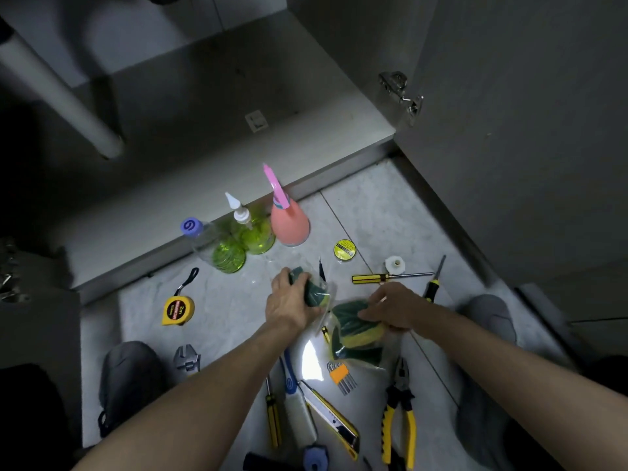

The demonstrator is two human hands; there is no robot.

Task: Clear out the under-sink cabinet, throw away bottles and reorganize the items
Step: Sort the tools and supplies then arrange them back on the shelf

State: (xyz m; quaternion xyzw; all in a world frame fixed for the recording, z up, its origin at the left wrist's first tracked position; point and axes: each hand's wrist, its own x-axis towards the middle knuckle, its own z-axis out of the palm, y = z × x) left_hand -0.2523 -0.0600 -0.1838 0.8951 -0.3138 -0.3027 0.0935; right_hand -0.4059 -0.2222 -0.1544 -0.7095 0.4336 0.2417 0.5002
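- Left hand [289,300]: fingers curled round a dark green and yellow scouring sponge [314,294], held low over the pale marble-patterned floor tiles [231,300]; a bit of clear plastic wrap clings around it.
- Right hand [394,305]: fingers and thumb grasp the top of a clear plastic bag of green and yellow scouring sponges [356,331], just beside the left hand.
- Open under-sink cabinet [210,107]: grey shelf, white drain pipe [57,93] at left, door hinge [402,93] at right.
- Clear bottle with blue cap and green liquid [217,246], clear green bottle with white nozzle [249,229] and pink spray bottle [289,220]: upright in a row on the floor against the cabinet's edge.
- Yellow tape measure [178,309]: on the floor, left of the hands.
- Yellow-handled pliers [399,413], yellow screwdriver [390,277], orange hex key set [341,375]: lying on the tiles around the bag.
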